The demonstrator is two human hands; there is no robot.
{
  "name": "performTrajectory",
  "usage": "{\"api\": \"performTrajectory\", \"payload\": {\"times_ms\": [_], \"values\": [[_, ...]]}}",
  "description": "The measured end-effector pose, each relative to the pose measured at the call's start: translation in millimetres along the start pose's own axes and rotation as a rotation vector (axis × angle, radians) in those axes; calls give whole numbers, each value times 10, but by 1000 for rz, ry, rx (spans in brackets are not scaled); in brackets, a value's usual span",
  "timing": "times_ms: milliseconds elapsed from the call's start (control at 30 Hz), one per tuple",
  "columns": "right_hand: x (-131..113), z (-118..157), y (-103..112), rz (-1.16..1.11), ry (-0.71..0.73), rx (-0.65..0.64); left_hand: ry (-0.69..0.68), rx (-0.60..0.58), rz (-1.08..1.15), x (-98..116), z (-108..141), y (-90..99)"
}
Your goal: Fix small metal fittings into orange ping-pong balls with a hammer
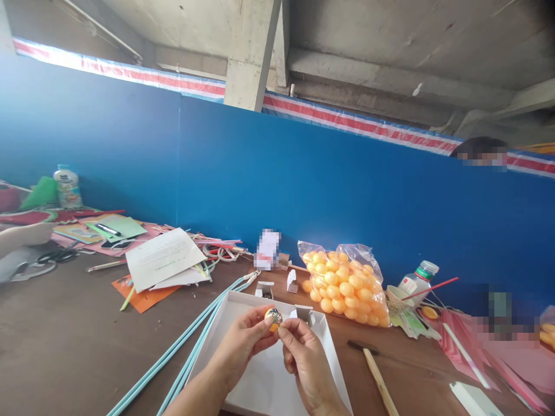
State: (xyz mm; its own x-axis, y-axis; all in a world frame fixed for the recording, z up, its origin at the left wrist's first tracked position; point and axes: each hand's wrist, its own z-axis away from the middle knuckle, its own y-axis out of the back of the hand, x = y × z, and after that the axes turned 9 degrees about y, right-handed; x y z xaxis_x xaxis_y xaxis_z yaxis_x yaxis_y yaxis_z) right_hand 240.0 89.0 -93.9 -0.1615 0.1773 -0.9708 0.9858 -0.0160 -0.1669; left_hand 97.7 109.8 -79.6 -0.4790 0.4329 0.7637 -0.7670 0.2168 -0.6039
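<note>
Over a shallow white tray [260, 375], my left hand [243, 341] grips a small orange ball [274, 315], part of whose surface is covered in shiny silver. Close against the ball's right side is my right hand [306, 355], thumb and forefinger pinched together. Whatever sits between those fingertips is too small to make out. An open little box [302, 314] with a grey inside lies at the tray's far edge, just beyond my right hand. Another small open box [264, 289] with dark contents stands behind the tray.
A clear bag of orange balls [342, 283] leans near the blue partition [243, 173]. A hammer [377, 375] lies right of the tray, light-blue cords [182, 341] left. Papers [165, 260], bottles and pink sheets clutter both sides. Another person's blurred arm [26, 240] reaches in at left.
</note>
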Motion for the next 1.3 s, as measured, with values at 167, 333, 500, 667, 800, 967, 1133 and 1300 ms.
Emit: {"api": "performTrajectory", "payload": {"times_ms": [167,333,500,667,800,967,1133,1300], "values": [[-4,3,-6,-13,-5,2,6,-4,9,1,17,10],[9,10,-5,-20,1,-1,2,-3,8,9,18,-8],[20,-3,-2,-29,2,5,0,5,10,16,24,-18],[2,-1,-12,-19,17,6,-1,15,3,18,35,-17],[-2,6,-16,19,17,2,-4,23,-1,17,25,-13],[-4,4,-17,36,19,3,-19,28,-28,6,30,-13],[-18,9,-19,74,24,-5,-36,57,-56,17,37,-35],[-55,12,-36,129,45,-1,-53,101,-83,17,12,-42]]}}
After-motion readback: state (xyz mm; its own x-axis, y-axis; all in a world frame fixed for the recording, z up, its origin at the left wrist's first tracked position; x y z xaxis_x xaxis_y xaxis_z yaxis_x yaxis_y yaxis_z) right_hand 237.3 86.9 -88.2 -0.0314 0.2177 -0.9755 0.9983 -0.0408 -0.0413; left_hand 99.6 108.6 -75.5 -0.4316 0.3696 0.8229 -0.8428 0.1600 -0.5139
